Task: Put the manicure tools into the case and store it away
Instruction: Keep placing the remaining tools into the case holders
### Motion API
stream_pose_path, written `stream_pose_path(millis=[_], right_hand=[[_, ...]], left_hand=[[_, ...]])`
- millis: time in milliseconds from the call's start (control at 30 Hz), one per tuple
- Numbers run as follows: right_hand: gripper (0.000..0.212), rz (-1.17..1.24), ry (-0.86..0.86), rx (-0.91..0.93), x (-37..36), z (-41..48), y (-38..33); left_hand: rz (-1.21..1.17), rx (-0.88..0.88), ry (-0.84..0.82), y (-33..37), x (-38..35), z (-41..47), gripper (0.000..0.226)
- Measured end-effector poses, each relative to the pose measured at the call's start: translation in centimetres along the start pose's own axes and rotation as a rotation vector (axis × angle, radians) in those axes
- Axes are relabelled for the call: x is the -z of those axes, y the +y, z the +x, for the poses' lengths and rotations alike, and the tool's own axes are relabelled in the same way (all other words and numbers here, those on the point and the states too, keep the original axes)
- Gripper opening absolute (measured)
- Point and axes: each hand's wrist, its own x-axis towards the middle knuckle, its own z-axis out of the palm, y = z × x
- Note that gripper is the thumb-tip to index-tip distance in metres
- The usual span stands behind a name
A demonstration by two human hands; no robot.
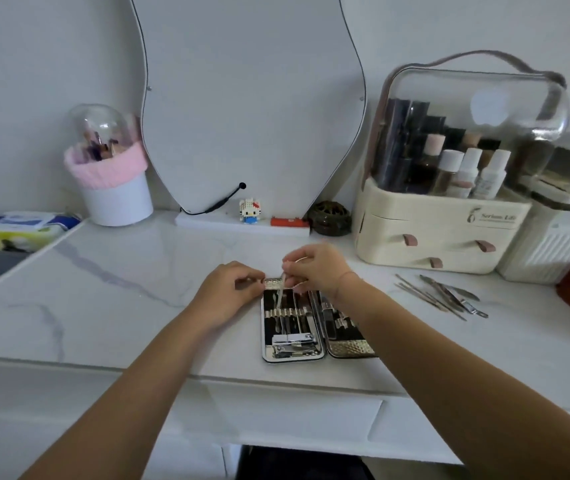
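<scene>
An open manicure case [269,355] with a shiny metal rim lies flat on the marble table, its two black-lined halves side by side. Several tools sit in the left half's loops, with nail clippers at its near end. My right hand [314,268] pinches a slim silver tool [280,292] that points down into the left half's top. My left hand [231,289] grips the case's top-left corner with curled fingers. Several loose metal manicure tools [446,296] lie on the table to the right.
A cream cosmetics organiser [442,237] with a clear lid stands at the back right, a white box beside it. A mirror leans on the wall, with a small figurine [249,211] and dark round dish [330,218] at its foot. A pink-trimmed brush holder [114,188] stands back left.
</scene>
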Motion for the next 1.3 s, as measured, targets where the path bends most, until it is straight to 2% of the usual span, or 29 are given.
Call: stream_pose_path(millis=[133,267,400,467,601,767,901,1301], right_hand=[[0.005,0.005,-0.039,-0.07,-1.2,2.6,0.2],[0.009,-0.081,-0.084,-0.065,-1.6,3.7,0.3],[0.004,-0.364,-0.113,0.046,-1.6,3.7,0.5],[0.009,-0.486,-0.114,0.107,-1.6,3.7,0.6],[0.022,-0.622,-0.156,0.233,-1.2,3.1,0.6],[0.023,-0.789,-0.211,0.331,-0.6,2.5,1.0],[0.021,-0.815,-0.3,0.363,0.0,2.3,1.3],[0.025,-0.834,-0.254,0.353,-0.5,2.4,1.3]], left_hand=[[-0.046,0.006,-0.009,-0.5,-0.2,0.1,0.022],[-0.067,0.015,-0.011,-1.0,-0.3,0.2,0.024],[-0.06,0.022,-0.018,-1.0,-0.4,0.3,0.025],[-0.04,0.016,-0.017,-1.1,-0.5,0.4,0.024],[-0.007,0.052,0.024,-1.0,-0.7,0.3,0.025],[-0.017,0.056,0.02,-0.6,-0.5,0.3,0.019],[-0.011,0.066,0.009,-0.6,-0.4,0.3,0.02],[-0.021,0.074,-0.011,-0.9,-0.5,0.3,0.018]])
